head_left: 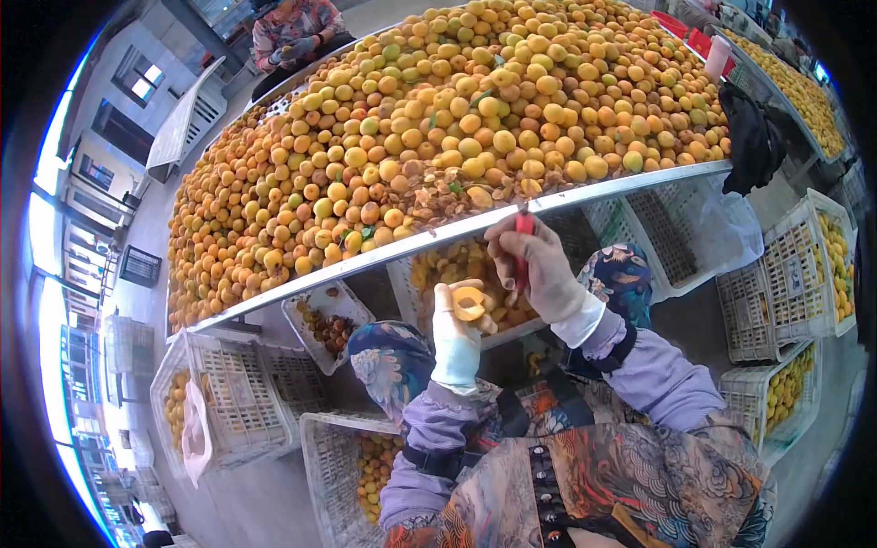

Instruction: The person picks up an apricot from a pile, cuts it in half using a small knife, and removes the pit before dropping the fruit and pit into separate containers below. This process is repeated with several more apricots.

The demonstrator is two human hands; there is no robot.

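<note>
My left hand (454,340), in a white glove, holds a cut apricot (469,304) with its hollow facing up. My gloved right hand (548,272) is closed around a red-handled tool (523,225); its working end is too small to make out. It is held just right of the apricot, apart from it. Both hands are over a crate of apricot halves (448,266), in front of the table edge (402,242). Whole apricots (365,146) are heaped on the table, with brown scraps (429,192) near its edge.
A small crate (290,315) holding dark pieces sits below the table at left. Crates of apricots stand at left (242,365), front (329,466) and right (749,301). A black cloth (754,137) hangs at the table's right corner. Another person (297,32) is at the far side.
</note>
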